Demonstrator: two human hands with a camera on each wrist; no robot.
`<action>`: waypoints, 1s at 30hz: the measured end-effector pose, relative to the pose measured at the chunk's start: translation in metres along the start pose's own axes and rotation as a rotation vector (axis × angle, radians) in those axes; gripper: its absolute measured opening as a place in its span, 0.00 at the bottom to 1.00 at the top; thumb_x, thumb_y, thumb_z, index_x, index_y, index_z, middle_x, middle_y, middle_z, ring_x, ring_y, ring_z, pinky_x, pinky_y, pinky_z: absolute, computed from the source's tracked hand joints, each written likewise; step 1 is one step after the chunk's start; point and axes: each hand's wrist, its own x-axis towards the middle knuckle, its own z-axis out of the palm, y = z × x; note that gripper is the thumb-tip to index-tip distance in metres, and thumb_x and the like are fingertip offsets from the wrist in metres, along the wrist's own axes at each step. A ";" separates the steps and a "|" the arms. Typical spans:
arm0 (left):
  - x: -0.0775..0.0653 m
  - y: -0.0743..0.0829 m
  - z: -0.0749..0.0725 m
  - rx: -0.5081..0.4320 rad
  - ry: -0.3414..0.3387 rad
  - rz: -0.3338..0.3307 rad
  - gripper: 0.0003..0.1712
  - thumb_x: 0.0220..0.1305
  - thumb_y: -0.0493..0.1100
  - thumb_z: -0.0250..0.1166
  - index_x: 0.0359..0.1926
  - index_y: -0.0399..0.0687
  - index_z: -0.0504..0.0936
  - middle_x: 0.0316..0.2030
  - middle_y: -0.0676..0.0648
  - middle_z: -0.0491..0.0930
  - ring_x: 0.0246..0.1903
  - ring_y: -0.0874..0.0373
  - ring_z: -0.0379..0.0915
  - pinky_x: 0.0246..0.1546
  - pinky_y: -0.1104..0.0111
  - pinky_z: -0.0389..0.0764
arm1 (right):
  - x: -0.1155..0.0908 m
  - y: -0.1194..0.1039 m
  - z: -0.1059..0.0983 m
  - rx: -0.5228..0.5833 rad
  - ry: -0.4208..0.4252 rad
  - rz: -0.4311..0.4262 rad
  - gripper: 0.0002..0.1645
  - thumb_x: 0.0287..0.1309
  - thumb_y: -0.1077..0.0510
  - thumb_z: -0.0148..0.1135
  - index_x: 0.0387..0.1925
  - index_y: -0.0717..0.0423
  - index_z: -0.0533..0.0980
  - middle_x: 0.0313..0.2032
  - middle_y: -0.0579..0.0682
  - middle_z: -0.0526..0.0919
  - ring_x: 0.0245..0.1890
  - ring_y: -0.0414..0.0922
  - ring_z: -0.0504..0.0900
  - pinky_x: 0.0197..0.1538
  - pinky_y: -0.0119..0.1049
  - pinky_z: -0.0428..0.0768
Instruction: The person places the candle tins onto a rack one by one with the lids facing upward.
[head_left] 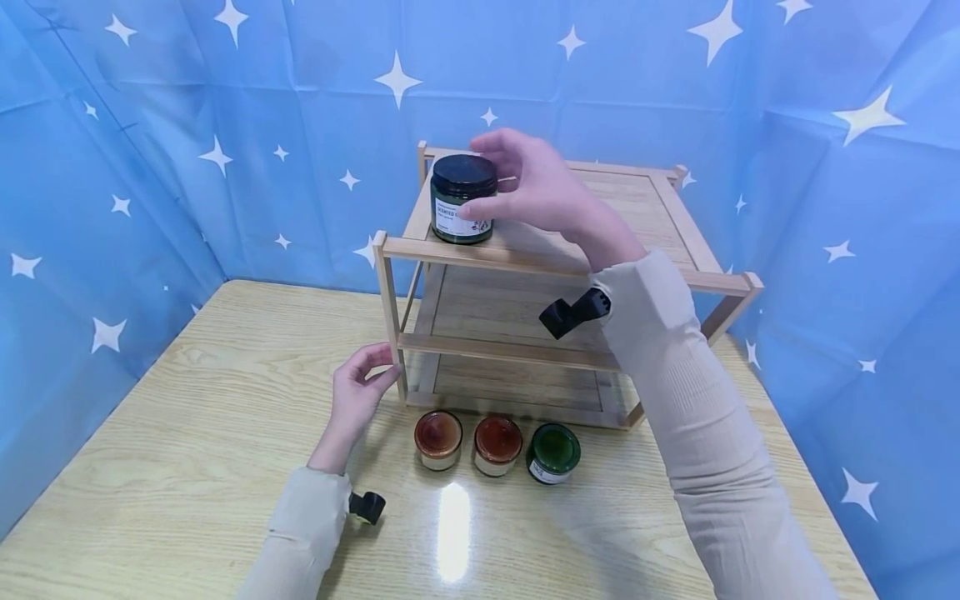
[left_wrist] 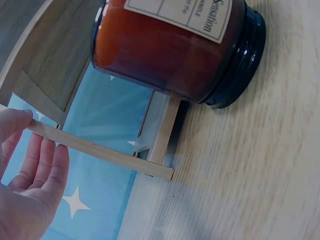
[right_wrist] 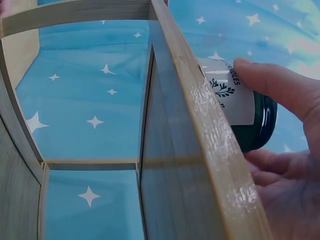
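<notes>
A dark green candle jar (head_left: 456, 227) with a black lid stands upright at the left end of the wooden rack's top shelf (head_left: 622, 200). My right hand (head_left: 536, 183) holds this jar, thumb on the white label and fingers behind. The right wrist view shows the thumb against the jar's label (right_wrist: 230, 100), partly behind the rack's edge. Lower down, my left hand (head_left: 358, 392) grips the front left leg (head_left: 393, 333) of the rack. In the left wrist view, thumb and fingers pinch that wooden leg (left_wrist: 95, 148) from opposite sides.
Before the rack, two amber candle jars (head_left: 438, 435) (head_left: 498, 442) and a green one (head_left: 553, 450) stand in a row on the wooden table (head_left: 187, 433). The near amber jar (left_wrist: 165, 60) rests lid down. A blue star-patterned curtain (head_left: 300, 125) hangs behind.
</notes>
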 end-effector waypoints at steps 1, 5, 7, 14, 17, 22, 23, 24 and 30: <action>0.000 0.000 0.000 0.000 0.000 0.000 0.17 0.52 0.19 0.61 0.46 0.23 0.74 0.32 0.60 0.80 0.37 0.66 0.76 0.42 0.74 0.81 | 0.000 0.000 0.000 0.011 0.008 0.018 0.41 0.43 0.66 0.72 0.60 0.65 0.64 0.55 0.57 0.73 0.54 0.47 0.74 0.59 0.34 0.72; 0.000 0.000 0.000 0.008 -0.002 0.001 0.17 0.52 0.19 0.61 0.46 0.23 0.74 0.32 0.61 0.80 0.37 0.67 0.76 0.41 0.75 0.81 | -0.001 0.000 0.000 0.043 0.016 0.052 0.37 0.43 0.66 0.72 0.57 0.66 0.66 0.52 0.57 0.75 0.51 0.48 0.76 0.58 0.35 0.73; 0.000 0.001 0.000 0.015 0.000 -0.002 0.17 0.52 0.19 0.61 0.46 0.23 0.75 0.32 0.61 0.80 0.36 0.67 0.76 0.41 0.75 0.81 | -0.001 0.001 -0.001 0.054 0.016 0.058 0.37 0.43 0.67 0.71 0.57 0.66 0.67 0.52 0.57 0.76 0.51 0.47 0.76 0.58 0.35 0.73; 0.000 0.001 0.001 0.020 0.002 0.002 0.18 0.52 0.19 0.61 0.46 0.23 0.74 0.32 0.61 0.80 0.36 0.67 0.76 0.41 0.75 0.81 | 0.000 0.005 -0.002 0.102 -0.013 0.045 0.35 0.45 0.69 0.70 0.57 0.64 0.67 0.53 0.57 0.76 0.52 0.47 0.76 0.59 0.35 0.73; 0.000 0.000 0.001 0.011 0.000 0.013 0.18 0.51 0.18 0.61 0.46 0.22 0.74 0.32 0.61 0.80 0.36 0.67 0.76 0.41 0.75 0.81 | 0.000 0.006 -0.002 0.117 -0.029 0.040 0.35 0.46 0.69 0.69 0.58 0.64 0.67 0.54 0.56 0.76 0.53 0.47 0.76 0.59 0.34 0.72; 0.000 0.000 0.001 -0.001 -0.003 0.022 0.18 0.51 0.18 0.61 0.45 0.21 0.74 0.32 0.60 0.80 0.36 0.67 0.77 0.40 0.75 0.81 | -0.001 0.007 -0.002 0.122 -0.032 0.054 0.37 0.47 0.68 0.69 0.60 0.62 0.66 0.55 0.55 0.75 0.54 0.46 0.74 0.60 0.33 0.71; 0.000 0.001 0.001 -0.003 -0.002 0.021 0.17 0.51 0.18 0.61 0.45 0.22 0.74 0.32 0.58 0.80 0.36 0.66 0.77 0.40 0.75 0.81 | -0.001 0.007 -0.002 0.126 -0.028 0.059 0.37 0.47 0.68 0.69 0.60 0.62 0.65 0.56 0.55 0.75 0.55 0.46 0.74 0.61 0.33 0.70; 0.000 0.001 0.001 -0.004 -0.001 0.020 0.17 0.51 0.18 0.61 0.45 0.22 0.74 0.33 0.57 0.81 0.36 0.66 0.77 0.41 0.75 0.81 | -0.002 0.007 -0.002 0.130 -0.023 0.063 0.38 0.47 0.68 0.69 0.61 0.62 0.65 0.56 0.55 0.74 0.56 0.46 0.73 0.61 0.34 0.70; 0.000 0.001 0.001 -0.004 -0.006 0.019 0.17 0.51 0.19 0.61 0.45 0.22 0.75 0.33 0.53 0.81 0.37 0.65 0.77 0.41 0.74 0.81 | -0.012 0.006 -0.004 0.123 0.021 0.082 0.45 0.45 0.64 0.72 0.65 0.60 0.61 0.59 0.55 0.71 0.59 0.45 0.71 0.62 0.32 0.69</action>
